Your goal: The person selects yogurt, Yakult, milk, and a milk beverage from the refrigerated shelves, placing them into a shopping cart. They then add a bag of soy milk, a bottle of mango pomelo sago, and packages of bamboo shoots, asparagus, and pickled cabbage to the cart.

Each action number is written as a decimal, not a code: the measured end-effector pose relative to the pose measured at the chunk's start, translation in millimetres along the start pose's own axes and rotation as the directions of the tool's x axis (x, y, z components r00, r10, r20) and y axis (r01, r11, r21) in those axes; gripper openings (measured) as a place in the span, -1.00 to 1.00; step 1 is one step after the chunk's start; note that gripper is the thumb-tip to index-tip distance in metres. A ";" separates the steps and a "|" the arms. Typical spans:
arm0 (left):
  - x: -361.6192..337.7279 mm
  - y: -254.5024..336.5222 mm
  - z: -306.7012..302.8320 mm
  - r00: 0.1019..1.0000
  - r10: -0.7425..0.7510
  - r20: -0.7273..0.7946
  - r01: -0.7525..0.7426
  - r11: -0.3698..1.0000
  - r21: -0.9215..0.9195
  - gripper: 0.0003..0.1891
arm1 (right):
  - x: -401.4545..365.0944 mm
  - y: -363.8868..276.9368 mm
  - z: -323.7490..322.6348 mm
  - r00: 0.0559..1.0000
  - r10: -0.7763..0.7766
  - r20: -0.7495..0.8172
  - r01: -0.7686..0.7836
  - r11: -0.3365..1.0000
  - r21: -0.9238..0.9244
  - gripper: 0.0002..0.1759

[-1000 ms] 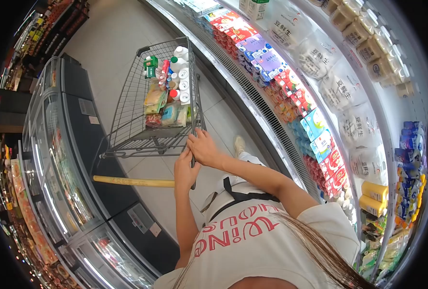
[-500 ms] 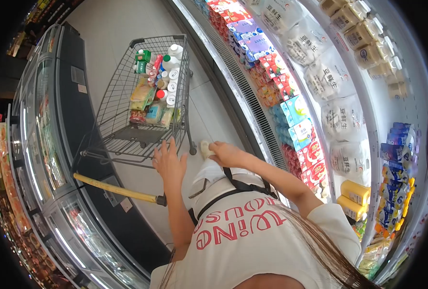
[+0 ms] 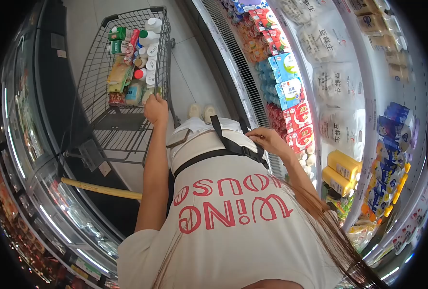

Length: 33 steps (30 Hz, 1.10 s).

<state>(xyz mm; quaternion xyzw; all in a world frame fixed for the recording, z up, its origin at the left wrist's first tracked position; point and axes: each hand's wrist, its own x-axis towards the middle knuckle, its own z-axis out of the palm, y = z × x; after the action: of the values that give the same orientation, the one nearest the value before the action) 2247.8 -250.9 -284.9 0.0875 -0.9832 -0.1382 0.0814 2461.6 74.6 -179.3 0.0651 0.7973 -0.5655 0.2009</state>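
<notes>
My left hand is closed at the right side of the wire shopping cart, its fingers curled over the cart's edge. Inside the basket are several white bottles, green cartons and packaged food. The cart's yellow handle runs to the left of my left forearm. At my waist, my right hand has its fingers bent together beside a black strap. Whether those fingertips pinch the strap or something else is hard to make out.
On the right, a chilled shelf carries boxed drink packs, bagged white packages, yellow packs and blue packs. A glass-fronted cooler lines the left. My shoes stand on the tiled floor between them.
My left hand has gone from spread fingers to a closed grip at the cart's side. My right hand has moved back to my waist by the strap. The cart appears higher in view.
</notes>
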 end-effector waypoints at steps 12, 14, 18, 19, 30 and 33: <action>-42.0 -42.6 -6.0 0.996 -0.081 -0.023 0.080 0.996 -0.041 -0.69 | 81.5 -43.8 20.3 0.891 -0.147 0.430 0.375 0.772 -0.513 -0.81; -39.2 -43.2 -16.5 0.996 -0.082 -0.037 0.080 0.995 -0.064 -0.70 | 87.7 -50.1 33.0 0.864 -0.157 0.478 0.445 0.682 -0.580 -0.80; -28.8 -36.5 -16.9 0.993 -0.112 0.027 0.114 0.989 -0.094 -0.75 | 93.1 -56.3 48.9 0.822 -0.148 0.550 0.540 0.511 -0.669 -0.87; -25.2 -36.9 -17.2 0.992 -0.119 0.046 0.123 0.986 -0.110 -0.76 | 91.6 -58.3 49.3 0.818 -0.146 0.556 0.542 0.518 -0.662 -0.87; -80.1 15.0 -152.0 0.769 0.395 0.503 -0.261 0.912 -0.317 -0.77 | 3.6 7.4 16.8 0.978 -0.167 -0.127 0.141 0.971 -0.193 -0.81; -82.7 6.6 -151.4 0.564 0.589 0.578 -0.265 0.793 -0.549 -0.82 | -76.0 29.7 30.1 0.858 0.374 -0.352 -0.343 0.927 0.149 -0.80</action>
<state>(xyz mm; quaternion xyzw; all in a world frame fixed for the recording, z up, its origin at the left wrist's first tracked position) 2355.0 -267.6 -150.6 -0.2398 -0.8714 -0.3349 -0.2664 2548.1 66.5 -183.8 0.3273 0.7710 -0.5270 0.1441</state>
